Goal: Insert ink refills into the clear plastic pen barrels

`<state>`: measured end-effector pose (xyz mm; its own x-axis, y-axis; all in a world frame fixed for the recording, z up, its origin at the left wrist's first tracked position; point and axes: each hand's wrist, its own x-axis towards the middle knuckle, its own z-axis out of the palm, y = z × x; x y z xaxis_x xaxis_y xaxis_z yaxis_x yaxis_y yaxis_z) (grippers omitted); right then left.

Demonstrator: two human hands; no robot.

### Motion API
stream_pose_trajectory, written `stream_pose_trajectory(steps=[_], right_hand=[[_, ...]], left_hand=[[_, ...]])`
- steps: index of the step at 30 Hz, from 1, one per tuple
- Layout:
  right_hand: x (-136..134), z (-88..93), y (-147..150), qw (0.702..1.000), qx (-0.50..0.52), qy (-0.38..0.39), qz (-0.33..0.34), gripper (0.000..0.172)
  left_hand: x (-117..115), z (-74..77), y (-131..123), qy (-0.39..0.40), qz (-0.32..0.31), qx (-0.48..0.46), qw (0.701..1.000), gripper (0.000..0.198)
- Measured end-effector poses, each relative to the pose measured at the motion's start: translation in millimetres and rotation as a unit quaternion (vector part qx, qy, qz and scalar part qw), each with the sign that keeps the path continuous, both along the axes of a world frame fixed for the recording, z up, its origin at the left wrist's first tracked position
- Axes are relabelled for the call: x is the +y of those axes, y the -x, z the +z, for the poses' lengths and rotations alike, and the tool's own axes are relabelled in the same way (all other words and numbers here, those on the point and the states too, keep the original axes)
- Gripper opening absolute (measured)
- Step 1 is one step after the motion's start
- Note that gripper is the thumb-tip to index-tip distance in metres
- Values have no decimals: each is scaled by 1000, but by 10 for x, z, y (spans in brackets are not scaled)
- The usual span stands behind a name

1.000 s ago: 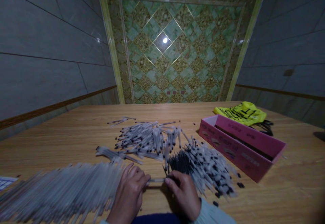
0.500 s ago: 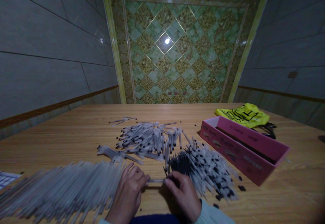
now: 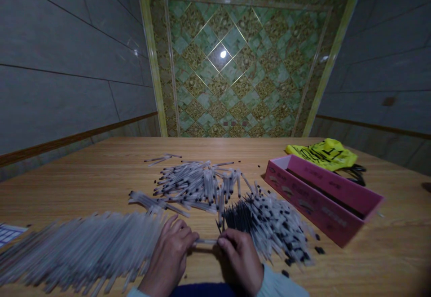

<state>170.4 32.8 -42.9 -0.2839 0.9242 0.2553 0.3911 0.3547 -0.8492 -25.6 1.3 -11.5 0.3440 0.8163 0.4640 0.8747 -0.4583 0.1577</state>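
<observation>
Between my two hands a slim grey translucent tube point(image 3: 206, 241) is held level, just above the table. My left hand point(image 3: 175, 250) pinches its left end, fingers closed. At the other end, my right hand point(image 3: 240, 252) grips it between thumb and fingertips. To the left of my left hand spreads a wide layer of long clear tubes point(image 3: 90, 247). Beside my right hand lies a pile of clear pieces with black ends point(image 3: 279, 220), with thin black sticks point(image 3: 238, 216) at its left side. Farther back is a heap of dark-tipped tubes point(image 3: 185, 180).
An open pink box point(image 3: 313, 202) stands at the right, with a yellow bag point(image 3: 323, 153) behind it. Small black caps point(image 3: 319, 250) lie near the right pile. A gridded white sheet point(image 3: 10, 234) is at the left edge of the wooden table point(image 3: 111, 175).
Almost nothing differs. Both hands keep hold of the tube in nearly the same place, and the view has shifted very slightly.
</observation>
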Motion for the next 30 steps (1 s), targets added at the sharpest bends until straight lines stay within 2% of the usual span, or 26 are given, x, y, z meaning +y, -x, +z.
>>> stream_pose_trajectory(steps=[4, 6, 8, 11, 13, 17, 18, 20, 23, 25, 27, 30], right_hand=[[-28, 72, -15, 999, 22, -20, -21, 8], [-37, 97, 4, 998, 56, 3, -34, 10], [-38, 93, 38, 990, 128, 60, -14, 11], [-22, 44, 80, 949, 259, 177, 37, 25], [-2, 13, 79, 916, 321, 237, 42, 31], [32, 2, 37, 857, 389, 332, 54, 29], [35, 4, 33, 851, 390, 346, 61, 31], [33, 2, 41, 862, 364, 344, 72, 36], [18, -19, 73, 909, 301, 279, 74, 40], [6, -33, 82, 929, 268, 245, 73, 40], [-3, -41, 76, 935, 245, 245, 80, 40], [-10, -47, 59, 914, 244, 309, 98, 40]], left_hand=[[4, -6, 29, 6, 0, -3, 1000, 28], [4, -6, 42, 6, 3, -4, 1000, 28], [3, -6, 48, 7, 5, -5, 1000, 28], [5, -10, 53, 9, 6, -5, 1000, 29], [8, -14, 64, 8, 9, -6, 1000, 30], [1, -6, 73, 1, 10, -8, 1000, 29], [-5, 3, 66, 1, 9, -6, 1000, 29], [-18, 27, 37, 6, 10, -3, 1000, 28], [-33, 57, -17, 22, 10, 3, 1000, 25], [-33, 61, -43, 27, 6, 4, 1000, 24], [-30, 54, -54, 23, 3, 0, 1000, 25], [-35, 40, -46, -35, 13, -10, 999, 27]])
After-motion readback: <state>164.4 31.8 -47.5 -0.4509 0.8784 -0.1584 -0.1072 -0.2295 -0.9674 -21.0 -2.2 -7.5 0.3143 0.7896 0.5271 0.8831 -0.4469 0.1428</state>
